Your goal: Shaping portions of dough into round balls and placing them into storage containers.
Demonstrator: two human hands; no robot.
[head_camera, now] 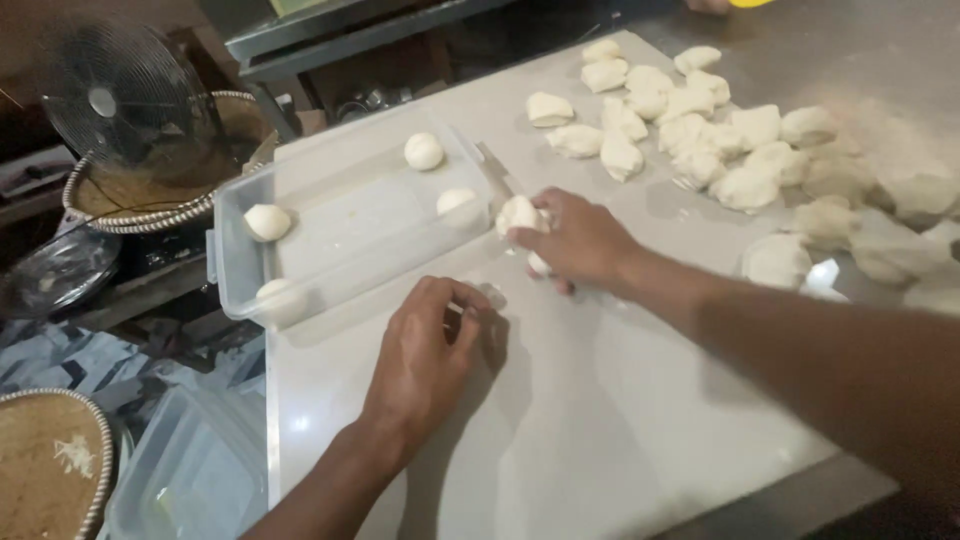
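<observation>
The right hand (580, 240) has its grip closed on a smooth, round dough ball (518, 213), beside the clear plastic tray (235, 290). The left hand (430, 350) cups, palm down, over the glossy tabletop (600, 420); what its grip covers is hidden. Rough-cut dough lumps (690, 140) lie beyond the right grip.

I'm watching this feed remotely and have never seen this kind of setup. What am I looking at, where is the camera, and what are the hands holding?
There is no machine here: a person works with two bare hands, and the single camera sits on their head, looking down. The left hand is cupped palm-down on the pale work surface; anything under it is hidden. The right hand grips a rounded dough ball beside a clear plastic tray, which holds four smooth dough balls. Further right lies a heap of rough cut dough pieces. At the left stand a small fan and a woven basket.
</observation>
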